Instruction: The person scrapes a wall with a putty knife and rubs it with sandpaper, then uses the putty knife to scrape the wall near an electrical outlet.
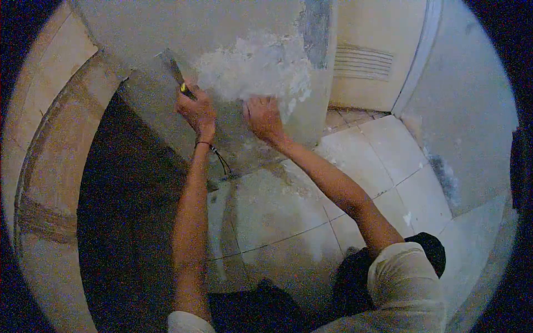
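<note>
A putty knife (176, 71) with a dark handle and a yellow spot is gripped in my left hand (198, 112), its blade pointing up and left over the grey wall (150, 28). On that wall is a rough whitish patch (255, 66) with an uneven surface. My right hand (265, 118) is at the lower edge of this patch, fingers bent and pressed together; whether anything is under them is hidden. A dark cord bracelet (214, 149) hangs from my left wrist.
A cream door (372, 33) with a slatted vent (363, 62) is at the upper right. Pale floor tiles (288, 222) lie below, with powdery marks. A dark area (133, 211) lies left of my left arm, beside a curved brownish ledge (53, 166).
</note>
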### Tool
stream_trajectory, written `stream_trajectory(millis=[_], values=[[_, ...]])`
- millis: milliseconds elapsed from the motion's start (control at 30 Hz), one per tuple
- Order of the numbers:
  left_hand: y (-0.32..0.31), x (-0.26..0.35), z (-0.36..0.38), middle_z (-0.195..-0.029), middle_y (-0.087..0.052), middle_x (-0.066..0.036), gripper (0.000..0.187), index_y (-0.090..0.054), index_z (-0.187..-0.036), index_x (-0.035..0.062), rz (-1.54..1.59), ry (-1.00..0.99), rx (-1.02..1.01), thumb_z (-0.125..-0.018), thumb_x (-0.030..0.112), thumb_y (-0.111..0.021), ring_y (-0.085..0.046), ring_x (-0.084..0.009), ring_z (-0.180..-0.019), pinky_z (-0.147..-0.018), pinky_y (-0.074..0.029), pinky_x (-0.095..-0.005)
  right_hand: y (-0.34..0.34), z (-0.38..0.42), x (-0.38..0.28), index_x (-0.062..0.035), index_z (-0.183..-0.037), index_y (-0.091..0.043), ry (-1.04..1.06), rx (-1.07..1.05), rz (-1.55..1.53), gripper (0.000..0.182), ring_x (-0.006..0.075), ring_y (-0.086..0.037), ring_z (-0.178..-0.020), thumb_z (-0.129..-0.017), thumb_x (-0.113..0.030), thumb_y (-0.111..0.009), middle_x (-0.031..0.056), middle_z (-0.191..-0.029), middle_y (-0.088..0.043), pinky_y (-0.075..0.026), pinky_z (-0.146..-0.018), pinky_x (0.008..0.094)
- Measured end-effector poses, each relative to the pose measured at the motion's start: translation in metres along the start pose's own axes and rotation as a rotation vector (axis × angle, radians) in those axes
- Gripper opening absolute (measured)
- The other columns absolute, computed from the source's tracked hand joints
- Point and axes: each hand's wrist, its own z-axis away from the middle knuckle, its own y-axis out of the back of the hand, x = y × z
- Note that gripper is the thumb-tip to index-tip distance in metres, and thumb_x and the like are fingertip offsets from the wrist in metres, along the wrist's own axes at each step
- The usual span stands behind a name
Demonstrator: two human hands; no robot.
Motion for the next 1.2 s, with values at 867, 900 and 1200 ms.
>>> stream_trajectory(millis=[867,900,1200], values=[[0.007,0.016,0.003,-0.075,-0.064,-0.020,0.039,-0.056,-0.093,-0.0039,-0.004,0.023,-0.061,-0.103,0.033,-0.048,-0.060,-0.0390,-0.071,-0.065,-0.044,-0.0471,-0.023,-0.040,0.037,-0.0045,-0.085,-0.059,-0.024,0.250,-0.308,0.015,0.0363,-0.058,-0.084,-0.092,-0.017,-0.055,0.0183,-0.086,-0.061,-0.044,-0.076,0.0490],[0.003,0.013,0.001,-0.075,-0.064,-0.020,0.039,-0.056,-0.093,-0.0039,0.001,0.014,-0.059,-0.103,0.033,-0.048,-0.060,-0.0390,-0.071,-0.065,-0.044,-0.0471,-0.021,-0.035,0.052,-0.0045,-0.085,-0.059,-0.023,0.260,-0.303,0.015,0.0363,-0.058,-0.084,-0.092,-0.017,-0.055,0.0183,-0.086,-0.061,-0.044,-0.076,0.0490],[-0.003,0.004,0.002,-0.086,-0.065,-0.025,0.045,-0.058,-0.099,-0.0066,-0.029,0.086,-0.014,-0.103,0.036,-0.045,-0.060,-0.0419,-0.079,-0.074,-0.044,-0.0500,-0.009,0.017,0.109,0.0001,-0.106,-0.063,-0.553,0.254,-0.307,0.026,0.0392,-0.058,-0.101,-0.097,-0.022,-0.053,0.0193,-0.103,-0.064,-0.043,-0.090,0.0458]])
